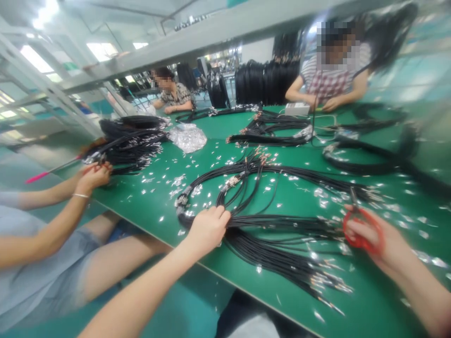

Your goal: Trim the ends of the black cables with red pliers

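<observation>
My left hand (209, 228) is closed around a bundle of black cables (278, 221) near the front edge of the green table. From that grip the strands fan out to the right, some ending in bare metallic tips. Looped cable lengths, tied with clear wrap, curve behind the hand. In my right hand (384, 239) is a pair of scissors (362, 232) with red handles, its fingers through the loops. The dark blades point away from me, close to the strands' right ends; whether they are spread is unclear.
Scraps of clear film (178, 180) litter the green tabletop (282, 310). A clear plastic bag (188, 137) lies farther back beside a co-worker's cable pile (134, 141). That person's hands (94, 176) work at left. Two people sit across the table, under a grey overhead beam (211, 44).
</observation>
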